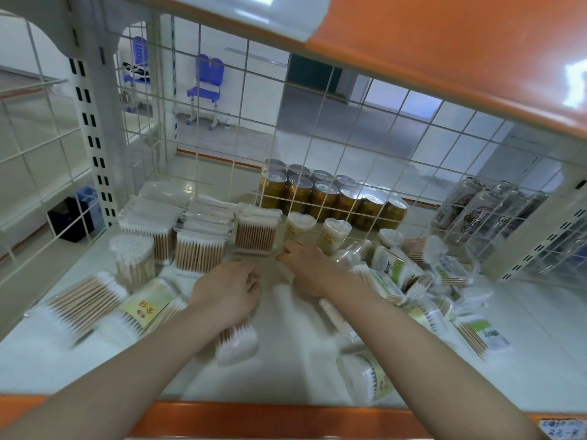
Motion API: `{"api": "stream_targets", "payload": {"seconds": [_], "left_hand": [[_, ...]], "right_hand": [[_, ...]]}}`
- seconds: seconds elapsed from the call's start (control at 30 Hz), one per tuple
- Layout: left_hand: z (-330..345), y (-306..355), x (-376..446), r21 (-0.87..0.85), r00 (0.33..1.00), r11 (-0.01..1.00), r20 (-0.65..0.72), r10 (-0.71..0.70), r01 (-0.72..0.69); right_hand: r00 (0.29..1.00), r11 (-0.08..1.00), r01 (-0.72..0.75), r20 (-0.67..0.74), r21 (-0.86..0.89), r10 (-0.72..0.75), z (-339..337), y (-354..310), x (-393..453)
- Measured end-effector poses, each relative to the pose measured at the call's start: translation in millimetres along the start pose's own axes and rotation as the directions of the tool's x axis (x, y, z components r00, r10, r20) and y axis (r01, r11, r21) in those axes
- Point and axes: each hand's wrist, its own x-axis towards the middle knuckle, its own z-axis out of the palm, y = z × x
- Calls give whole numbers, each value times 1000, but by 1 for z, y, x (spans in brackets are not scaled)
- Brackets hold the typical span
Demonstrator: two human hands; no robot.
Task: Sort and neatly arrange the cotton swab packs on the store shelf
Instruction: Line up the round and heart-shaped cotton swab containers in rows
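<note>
Cotton swab packs cover the white shelf (286, 369). Flat packs stand in neat rows at the back left (197, 249); one upright pack (255, 238) is nearest my hands. A heap of loose packs and tubs (409, 271) lies on the right. My left hand (227, 290) is at the shelf's middle, fingers curled over a swab pack (238, 344) whose white end shows below the palm. My right hand (305, 269) reaches forward with fairly straight fingers, its tips beside the upright pack's right edge.
A wire grid (317, 128) closes the shelf's back. Gold cans (320, 195) and silver cans (482, 211) stand behind it. Flat packs (85, 303) lie at the front left, a round tub (365, 379) at the front. An orange shelf (444, 42) hangs overhead.
</note>
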Motion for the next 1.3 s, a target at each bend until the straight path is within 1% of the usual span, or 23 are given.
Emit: {"api": "stream_targets", "payload": {"seconds": [0.1,0.17,0.23,0.37,0.57,0.7,0.83,0.93,1.1,1.3], "left_hand": [[-2,-3,0,8,1000,1000,-6,-20,20],[-4,-5,-1,7,999,1000,-16,-29,29],[-6,-6,-2,4,999,999,-33,-40,40],[-8,-7,-3,3,998,999,-46,-51,51],[-9,-8,-4,-5,998,998,-43,-55,55],[-10,-7,-5,-8,998,999,-35,-49,49],[-9,-6,-7,-8,998,998,-35,-55,54],[-8,-6,-7,-11,999,999,-29,-46,46],[-8,-3,-6,-16,999,999,-21,-32,31],[-9,-4,-7,-21,1000,999,-6,-27,27]], "right_hand": [[999,999,32,-9,13,-32,0,-4,1],[999,996,31,-27,84,-28,-3,-4,-1],[999,984,-3,-52,177,12,-8,-4,-3],[990,961,-45,-114,272,79,-20,2,-7],[984,891,-80,-109,447,143,-35,9,-14],[986,864,-93,-77,494,150,-34,8,-20],[976,816,-128,-74,564,204,-25,8,-25],[978,810,-140,-49,569,204,-27,10,-29],[977,854,-168,-29,493,209,-34,10,-27],[969,862,-188,-51,471,240,-35,5,-23]]}}
